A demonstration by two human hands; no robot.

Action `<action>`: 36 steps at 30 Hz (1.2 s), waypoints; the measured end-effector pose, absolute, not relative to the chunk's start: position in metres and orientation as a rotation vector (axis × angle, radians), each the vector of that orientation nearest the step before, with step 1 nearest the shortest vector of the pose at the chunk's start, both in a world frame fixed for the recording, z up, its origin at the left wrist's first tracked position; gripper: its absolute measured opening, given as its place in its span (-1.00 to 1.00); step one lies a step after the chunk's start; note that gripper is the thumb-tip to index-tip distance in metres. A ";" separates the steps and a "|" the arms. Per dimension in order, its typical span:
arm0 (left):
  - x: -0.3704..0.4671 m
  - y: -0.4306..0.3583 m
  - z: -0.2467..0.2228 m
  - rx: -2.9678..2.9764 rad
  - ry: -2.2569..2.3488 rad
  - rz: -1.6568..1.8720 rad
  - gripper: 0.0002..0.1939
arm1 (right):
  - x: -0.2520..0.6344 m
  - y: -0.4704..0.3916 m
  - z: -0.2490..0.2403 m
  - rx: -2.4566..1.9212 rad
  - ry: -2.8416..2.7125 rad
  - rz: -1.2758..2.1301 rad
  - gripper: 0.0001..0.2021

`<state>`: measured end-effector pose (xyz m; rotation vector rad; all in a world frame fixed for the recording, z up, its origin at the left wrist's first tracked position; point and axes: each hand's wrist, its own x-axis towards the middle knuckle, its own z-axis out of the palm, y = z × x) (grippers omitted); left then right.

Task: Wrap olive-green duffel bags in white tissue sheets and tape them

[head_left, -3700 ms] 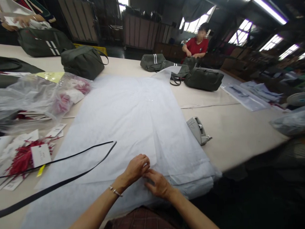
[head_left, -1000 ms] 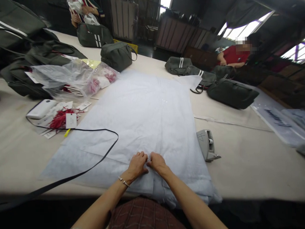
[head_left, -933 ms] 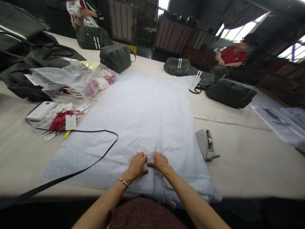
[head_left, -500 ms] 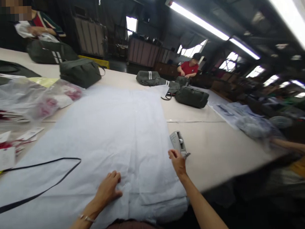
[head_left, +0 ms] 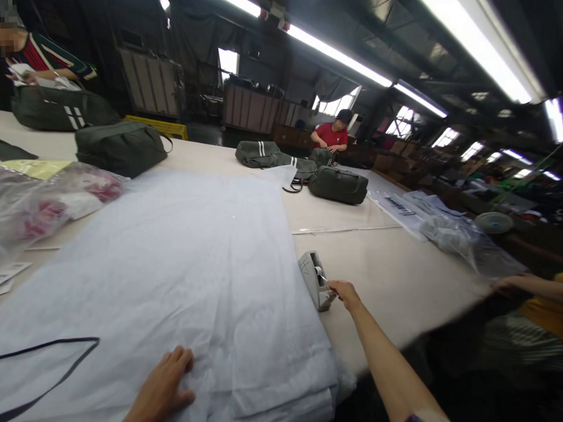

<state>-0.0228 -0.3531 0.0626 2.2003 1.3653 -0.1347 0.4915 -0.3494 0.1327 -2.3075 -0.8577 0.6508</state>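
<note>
Pale plastic sheeting (head_left: 185, 251) lies in a broad stack over the table in front of me. My left hand (head_left: 170, 381) rests on its near part, fingers apart and nothing held. Beside the sheeting's right edge stands a grey tape dispenser (head_left: 315, 280). The fingers of my right hand (head_left: 343, 291) are pinched together at the dispenser's near right end; what they grip there is too small to make out. A dark strap (head_left: 52, 391) lies in a loop on the sheeting at the lower left.
Dark green bags (head_left: 122, 146) stand at the far left, with more bags (head_left: 338, 184) at the far centre. Clear bags with red contents (head_left: 55, 209) lie left. A person in red (head_left: 332, 134) works across the table (head_left: 375, 263); another person's hand (head_left: 505, 283) touches plastic at right.
My right hand has moved from the dispenser's left side to its right end, and its fingers have closed. The view has shifted, and my left hand appears lower and further left.
</note>
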 end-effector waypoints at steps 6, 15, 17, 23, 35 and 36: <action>-0.022 -0.354 0.069 2.179 1.381 -0.148 -0.71 | 0.497 -0.379 0.141 -2.230 -0.822 0.651 -0.73; -0.024 -0.352 0.064 2.194 1.371 -0.151 -0.69 | 0.482 -0.405 0.116 -2.387 -0.673 0.845 -0.75; -0.022 -0.353 0.069 2.172 1.393 -0.163 -0.67 | 0.479 -0.405 0.120 -2.428 -0.727 0.882 -0.77; -0.015 -0.359 0.081 2.017 1.500 -0.153 -0.58 | 0.458 -0.403 0.147 -2.378 -1.093 1.043 -0.71; -0.005 -0.349 0.046 1.911 1.547 -0.270 -0.58 | 0.218 -0.140 0.131 -1.828 -1.645 1.226 -0.75; -0.003 -0.347 0.039 1.901 1.561 -0.305 -0.64 | 0.208 -0.127 0.124 -1.872 -1.666 1.216 -0.78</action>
